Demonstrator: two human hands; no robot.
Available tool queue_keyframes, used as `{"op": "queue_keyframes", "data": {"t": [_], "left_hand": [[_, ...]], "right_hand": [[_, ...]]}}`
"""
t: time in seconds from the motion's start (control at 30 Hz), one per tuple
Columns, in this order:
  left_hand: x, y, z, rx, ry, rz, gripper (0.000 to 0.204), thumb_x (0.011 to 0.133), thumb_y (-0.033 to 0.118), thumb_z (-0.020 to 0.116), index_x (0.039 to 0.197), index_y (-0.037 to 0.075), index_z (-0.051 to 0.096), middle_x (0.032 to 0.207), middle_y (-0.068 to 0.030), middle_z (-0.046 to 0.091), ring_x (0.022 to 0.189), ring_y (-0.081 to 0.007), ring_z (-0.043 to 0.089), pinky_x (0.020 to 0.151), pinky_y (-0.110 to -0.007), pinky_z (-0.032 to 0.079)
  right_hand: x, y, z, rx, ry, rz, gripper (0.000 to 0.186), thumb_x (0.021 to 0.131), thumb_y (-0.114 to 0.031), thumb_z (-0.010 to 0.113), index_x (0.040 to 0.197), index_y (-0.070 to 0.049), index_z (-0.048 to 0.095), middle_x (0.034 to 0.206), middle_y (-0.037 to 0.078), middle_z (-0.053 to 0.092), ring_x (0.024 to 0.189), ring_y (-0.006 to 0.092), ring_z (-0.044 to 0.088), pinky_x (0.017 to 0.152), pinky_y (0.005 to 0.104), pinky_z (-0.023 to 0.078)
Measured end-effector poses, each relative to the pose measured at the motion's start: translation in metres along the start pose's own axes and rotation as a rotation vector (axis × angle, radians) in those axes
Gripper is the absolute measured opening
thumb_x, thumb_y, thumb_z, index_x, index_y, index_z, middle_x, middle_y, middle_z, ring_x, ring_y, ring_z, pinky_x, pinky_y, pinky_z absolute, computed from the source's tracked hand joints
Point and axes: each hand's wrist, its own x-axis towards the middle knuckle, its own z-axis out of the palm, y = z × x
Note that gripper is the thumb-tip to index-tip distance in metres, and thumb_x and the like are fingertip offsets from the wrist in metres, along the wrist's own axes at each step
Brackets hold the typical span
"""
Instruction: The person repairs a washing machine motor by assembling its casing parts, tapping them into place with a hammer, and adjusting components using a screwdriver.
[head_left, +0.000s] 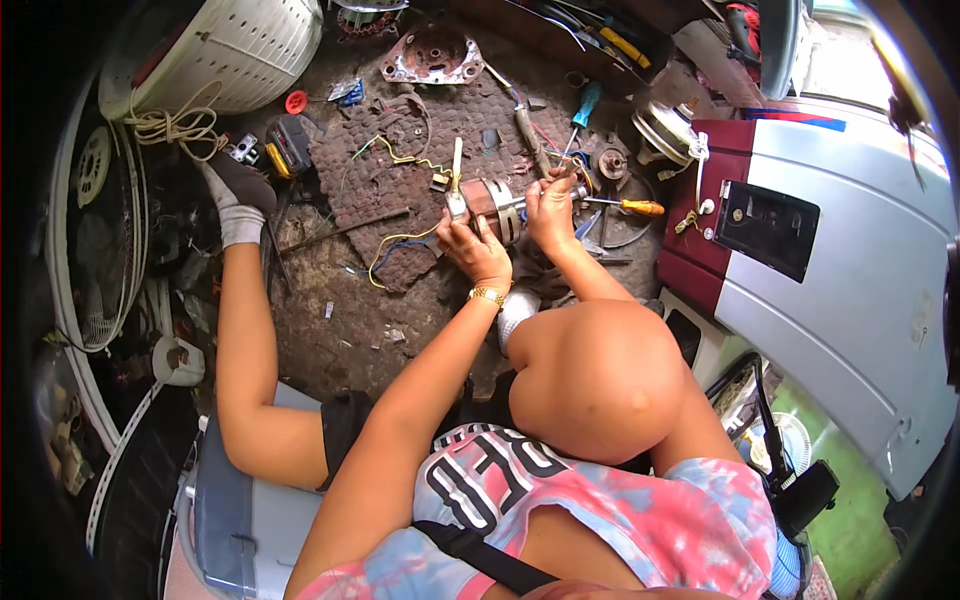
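Note:
My left hand (478, 255) grips the near left end of a small cylindrical electric motor (497, 208), with a white block (458, 203) on that end and yellow wires trailing left. My right hand (550, 212) is just right of the motor, fingers closed around something slim and metallic that I cannot make out. A yellow-handled screwdriver (642, 207) is at its right, and a blue-handled one (585, 108) is above it. A worn wooden-looking handle (528, 135) with wires lies beyond the motor. The dark padded mat (350, 180) is underneath.
A white perforated drum (220, 50) with rope is at upper left, near a battery pack (287, 147) and rusty bracket (430, 62). A pulley assembly (660, 130) and grey-maroon appliance (850, 260) are on the right. My left leg stretches along the left; my bent right knee is beside my arms.

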Motion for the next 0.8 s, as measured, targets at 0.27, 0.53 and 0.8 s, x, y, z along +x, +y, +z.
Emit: {"op": "queue_keyframes", "data": {"t": [0.27, 0.53, 0.8], "left_hand": [[0.0, 0.0, -0.004, -0.012, 0.01, -0.004, 0.022, 0.096, 0.013, 0.064, 0.111, -0.001, 0.055, 0.13, -0.0229, 0.049, 0.126, -0.0431, 0.046, 0.108, -0.054, 0.036], [-0.002, -0.002, 0.002, -0.012, 0.031, -0.008, 0.023, 0.096, 0.013, 0.065, 0.11, -0.002, 0.055, 0.129, -0.0246, 0.049, 0.125, -0.0456, 0.047, 0.107, -0.055, 0.037], [-0.008, -0.011, -0.006, -0.086, 0.013, -0.019, 0.034, 0.094, 0.019, 0.069, 0.114, -0.003, 0.054, 0.125, -0.0265, 0.051, 0.125, -0.0461, 0.046, 0.11, -0.054, 0.035]], "right_hand": [[0.005, -0.004, -0.006, -0.121, -0.074, 0.033, 0.066, 0.1, -0.019, 0.057, 0.133, 0.022, 0.018, 0.088, 0.027, 0.07, 0.08, 0.0515, 0.066, 0.078, 0.0558, 0.053], [0.018, -0.015, -0.016, -0.191, -0.173, 0.139, 0.074, 0.099, -0.025, 0.057, 0.14, 0.024, 0.02, 0.095, 0.036, 0.068, 0.091, 0.0523, 0.068, 0.081, 0.0537, 0.055], [0.004, -0.019, -0.02, -0.177, -0.048, -0.007, 0.046, 0.101, -0.026, 0.053, 0.13, 0.007, 0.039, 0.086, 0.034, 0.067, 0.082, 0.0545, 0.066, 0.072, 0.0609, 0.051]]}}
